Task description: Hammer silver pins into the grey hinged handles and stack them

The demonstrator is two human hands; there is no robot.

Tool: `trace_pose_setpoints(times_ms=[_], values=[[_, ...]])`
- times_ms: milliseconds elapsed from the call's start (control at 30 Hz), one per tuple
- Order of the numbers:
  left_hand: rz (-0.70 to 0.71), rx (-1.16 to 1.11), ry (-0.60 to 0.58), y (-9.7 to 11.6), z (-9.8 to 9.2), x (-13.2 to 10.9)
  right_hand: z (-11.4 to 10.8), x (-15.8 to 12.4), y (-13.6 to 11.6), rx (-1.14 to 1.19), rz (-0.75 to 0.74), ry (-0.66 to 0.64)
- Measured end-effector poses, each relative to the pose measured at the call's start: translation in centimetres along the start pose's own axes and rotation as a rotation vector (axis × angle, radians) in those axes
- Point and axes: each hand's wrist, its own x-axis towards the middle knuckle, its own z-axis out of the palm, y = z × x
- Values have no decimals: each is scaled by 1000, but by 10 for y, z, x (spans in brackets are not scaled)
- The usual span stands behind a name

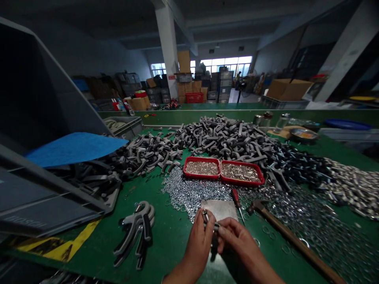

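My left hand (197, 238) is closed on a small shiny metal cylinder (205, 215), whose top end shows above the thumb and fingers. My right hand (237, 237) pinches a small dark cylindrical part (216, 227) against it; fingers hide much of both. Under and behind the hands lies a flat metal plate (222, 208). Just beyond it are a red-handled screwdriver (236, 198) and a spread of small metal rings (189, 195). A wooden-handled hammer (288, 235) lies to the right. Two grey-and-black clamp-like tools (137, 232) rest at the left.
Two joined red trays (219, 170) hold small metal pieces. Behind them spreads a large heap of grey-and-black handle parts (225, 138). Silvery cylinders (352, 189) lie far right on the green table (166, 252). A tipped grey crate (56, 209) with a blue sheet (77, 149) stands left.
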Motion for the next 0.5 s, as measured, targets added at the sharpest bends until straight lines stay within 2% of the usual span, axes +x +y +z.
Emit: trace_pose_setpoints(times_ms=[67,167,233,300,367,400,500], values=[[-16,-25,6,7,1,0,-4,-3,-1,-257,-150,30],[-51,-104,-67,15,2,-1,-10,-6,-1,-664,-496,57],[-75,-156,-108,16,2,0,-14,-4,0,-865,-719,38],[-105,-179,-104,12,3,3,-17,0,2,-1018,-860,32],[-145,-189,-78,4,6,9,-22,5,1,-1181,-893,18],[-162,-195,-68,-1,8,13,-26,7,0,-1261,-857,-11],[-172,-212,-57,-12,12,25,-54,7,-13,-1408,-622,-122]])
